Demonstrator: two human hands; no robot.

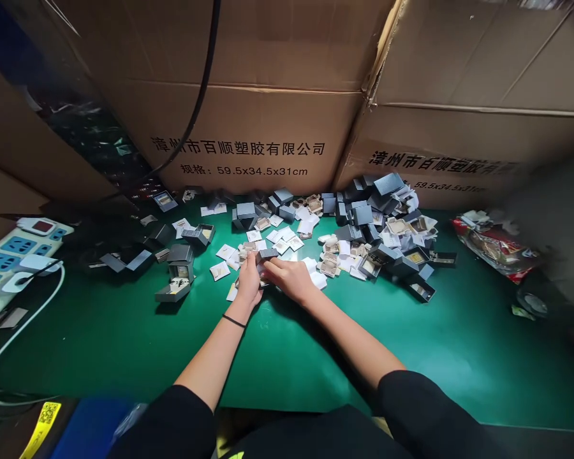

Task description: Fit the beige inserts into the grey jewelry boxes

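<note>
A small dark grey box [266, 254] sits between my two hands above the green table. My left hand [249, 280] is closed around its left side, thumb on top. The fingers of my right hand [289, 275] are bent against the box's near right side, and their tips are partly hidden. White paper cards [283, 240] lie just beyond the hands, with beige moulded inserts [330, 262] to the right. Left of my hands, an opened grey box [179, 271] stands with its parts stacked. Another grey box [199, 236] is tilted behind it.
A heap of grey boxes [363, 217] and papers spreads at the right back. Large cardboard cartons [249, 127] wall off the table's far side. At left lies a white power strip [22, 258] with a cable; at right, a red plastic bag [495, 245]. A black cord [203, 89] hangs down.
</note>
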